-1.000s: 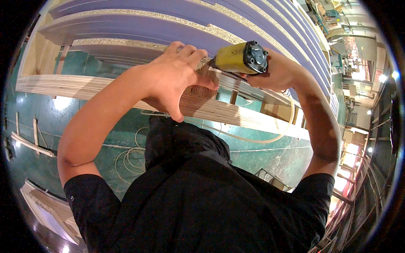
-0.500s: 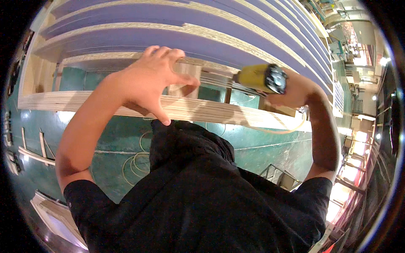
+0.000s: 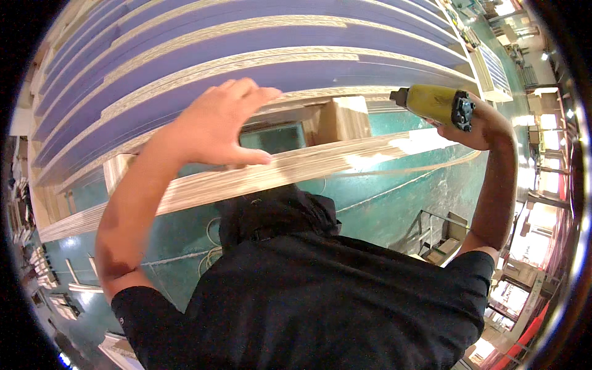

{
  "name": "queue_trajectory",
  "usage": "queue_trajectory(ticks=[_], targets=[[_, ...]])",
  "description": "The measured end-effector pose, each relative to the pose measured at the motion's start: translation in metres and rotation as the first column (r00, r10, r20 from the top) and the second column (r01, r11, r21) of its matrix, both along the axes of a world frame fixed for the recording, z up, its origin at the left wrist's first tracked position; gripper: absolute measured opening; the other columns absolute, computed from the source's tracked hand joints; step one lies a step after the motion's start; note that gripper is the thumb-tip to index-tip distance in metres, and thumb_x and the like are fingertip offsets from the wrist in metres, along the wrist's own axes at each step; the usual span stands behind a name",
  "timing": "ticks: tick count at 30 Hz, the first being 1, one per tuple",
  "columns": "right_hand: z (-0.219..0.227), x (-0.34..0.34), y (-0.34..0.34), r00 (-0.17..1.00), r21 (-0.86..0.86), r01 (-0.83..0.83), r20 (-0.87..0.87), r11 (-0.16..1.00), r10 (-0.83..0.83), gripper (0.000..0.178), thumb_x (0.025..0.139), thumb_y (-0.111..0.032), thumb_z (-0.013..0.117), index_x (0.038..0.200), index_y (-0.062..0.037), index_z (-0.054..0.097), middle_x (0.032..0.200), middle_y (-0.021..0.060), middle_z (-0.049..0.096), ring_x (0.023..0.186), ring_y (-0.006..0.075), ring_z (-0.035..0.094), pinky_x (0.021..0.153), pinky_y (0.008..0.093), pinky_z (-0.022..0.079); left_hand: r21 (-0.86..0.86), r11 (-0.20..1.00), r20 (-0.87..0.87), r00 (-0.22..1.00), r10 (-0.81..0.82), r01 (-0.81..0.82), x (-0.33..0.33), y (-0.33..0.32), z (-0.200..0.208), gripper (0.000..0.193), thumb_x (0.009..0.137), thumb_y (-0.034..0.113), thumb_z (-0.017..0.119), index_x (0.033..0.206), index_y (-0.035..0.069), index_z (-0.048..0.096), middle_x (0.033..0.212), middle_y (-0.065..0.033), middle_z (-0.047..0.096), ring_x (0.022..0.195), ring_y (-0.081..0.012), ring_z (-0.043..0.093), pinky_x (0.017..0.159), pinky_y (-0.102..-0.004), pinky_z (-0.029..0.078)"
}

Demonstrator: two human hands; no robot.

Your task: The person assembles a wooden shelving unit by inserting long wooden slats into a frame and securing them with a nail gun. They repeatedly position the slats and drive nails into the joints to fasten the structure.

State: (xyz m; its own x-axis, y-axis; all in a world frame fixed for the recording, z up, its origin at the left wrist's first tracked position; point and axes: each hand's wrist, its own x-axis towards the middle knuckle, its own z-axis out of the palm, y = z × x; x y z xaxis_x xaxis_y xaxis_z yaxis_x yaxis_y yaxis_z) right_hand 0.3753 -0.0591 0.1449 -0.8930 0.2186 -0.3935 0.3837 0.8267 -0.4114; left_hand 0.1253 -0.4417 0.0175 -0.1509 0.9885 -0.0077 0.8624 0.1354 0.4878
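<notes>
Green shop floor [image 3: 388,222] shows below a layered wood rail [image 3: 296,169], w/ rows of purple-faced, pale-edged boards [image 3: 283,38] behind it. L grip [image 3: 213,126] is empty, thumb & fingers spread wide nr the rail's left half — can't tell if the thumb touches it. R grip [image 3: 487,126] is clenched round a yellow-and-black hand tool [image 3: 431,103], which sits approx. level nr the rail's right end, nose pointing left. B/w the hands — a wood block [image 3: 348,117], just behind the rail.
</notes>
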Motion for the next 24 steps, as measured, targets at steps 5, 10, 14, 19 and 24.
queue_trajectory(ticks=[5,10,14,19,24], targets=[[0.004,0.001,0.046,0.978,0.265,-0.21,0.076,0.941,0.196,0.056,0.078,-0.018,0.085,0.127,-0.0048,0.06,0.108,0.0127,0.068,0.099,0.0241,0.066,0.091,0.0374,0.054,0.04,0.999,-0.225,0.973,0.042,-0.034,0.059,0.087,-0.01,0.11,0.062,0.06,0.088,0.155,0.024,0.043,0.15,-0.0267,0.042,0.135,-0.0459,0.045,0.11,-0.056,0.04],[0.008,0.001,0.08,0.972,0.263,-0.233,0.086,0.936,0.218,0.067,0.074,-0.013,0.086,0.135,-0.0074,0.058,0.115,0.0153,0.068,0.105,0.0302,0.067,0.094,0.0395,0.054,-0.17,0.985,-0.13,0.991,0.021,-0.043,0.075,0.119,-0.006,0.125,0.053,0.066,0.09,0.161,0.033,0.035,0.155,-0.0313,0.034,0.142,-0.0502,0.036,0.114,-0.0593,0.034],[0.021,0.017,0.09,0.977,0.379,-0.208,0.037,0.902,0.21,0.069,0.072,-0.014,0.088,0.135,-0.008,0.058,0.117,0.0169,0.069,0.107,0.0312,0.068,0.094,0.0394,0.055,-0.188,0.982,-0.178,0.982,-0.06,0.026,0.089,0.121,-0.007,0.131,0.047,0.066,0.091,0.161,0.038,0.033,0.155,-0.0319,0.031,0.142,-0.0505,0.033,0.115,-0.0606,0.029],[0.017,-0.004,0.079,0.966,0.308,-0.255,0.046,0.916,0.254,0.065,0.071,-0.02,0.089,0.127,-0.0044,0.061,0.109,0.017,0.071,0.099,0.03,0.071,0.088,0.0398,0.056,-0.13,0.992,-0.237,0.971,-0.032,0.001,0.095,0.115,-0.014,0.133,0.044,0.064,0.092,0.16,0.041,0.032,0.154,-0.0283,0.028,0.141,-0.0484,0.032,0.115,-0.0619,0.027],[0.0,-0.071,0.032,0.869,0.012,-0.452,0.233,0.892,0.437,0.059,0.075,-0.027,0.087,0.122,-0.0016,0.061,0.1,0.0152,0.071,0.087,0.0288,0.069,0.082,0.0381,0.055,-0.074,0.997,-0.255,0.967,0.014,-0.034,0.096,0.111,-0.024,0.137,0.044,0.063,0.092,0.161,0.028,0.031,0.152,-0.027,0.029,0.141,-0.0476,0.032,0.116,-0.062,0.025]])
